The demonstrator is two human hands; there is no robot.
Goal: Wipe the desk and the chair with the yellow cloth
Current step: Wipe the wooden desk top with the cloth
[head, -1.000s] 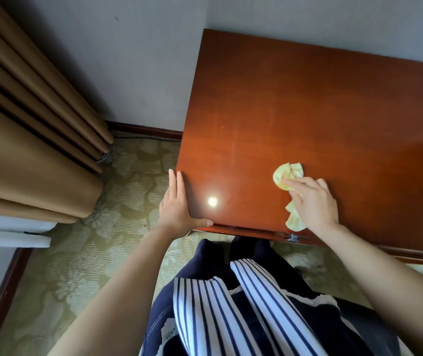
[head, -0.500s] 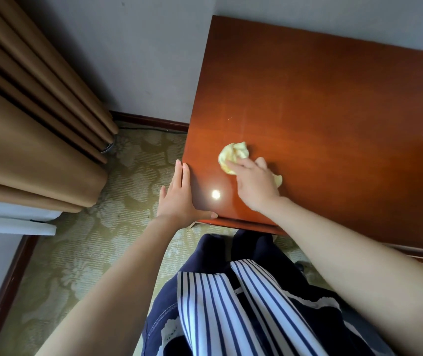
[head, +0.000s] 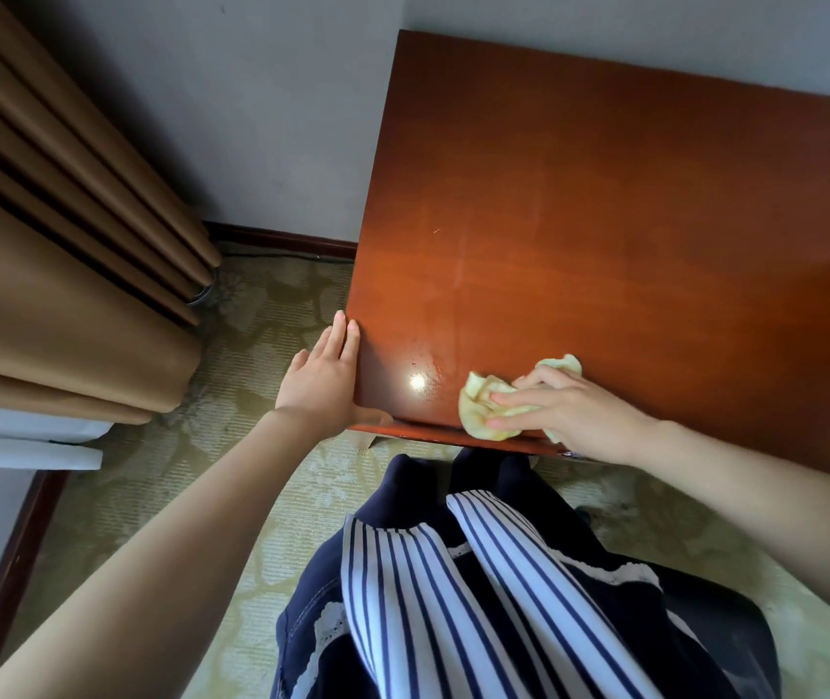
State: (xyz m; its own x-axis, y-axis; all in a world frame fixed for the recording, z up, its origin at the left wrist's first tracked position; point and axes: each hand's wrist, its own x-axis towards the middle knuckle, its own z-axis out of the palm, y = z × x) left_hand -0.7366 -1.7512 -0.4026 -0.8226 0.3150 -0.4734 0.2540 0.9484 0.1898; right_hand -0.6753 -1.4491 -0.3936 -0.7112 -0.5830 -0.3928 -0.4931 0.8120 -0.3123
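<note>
The reddish-brown wooden desk (head: 629, 234) fills the upper right, its top glossy with faint wipe streaks. A crumpled yellow cloth (head: 478, 401) lies at the desk's front edge near the left corner. My right hand (head: 569, 413) lies on top of the cloth, fingers pointing left and curled over the bunched fabric, pressing it to the wood. My left hand (head: 324, 380) rests flat against the desk's left side at the front corner, thumb along the front edge. No chair is in view.
Tan curtains (head: 59, 254) hang at the left, reaching the patterned green carpet (head: 211, 446). A grey wall (head: 276, 118) with a dark skirting board stands behind the desk. My striped apron and dark clothing fill the bottom centre.
My right hand has dragged the cloth from further back on the desk's left part toward me, onto the front edge. My left hand has stayed at the corner.
</note>
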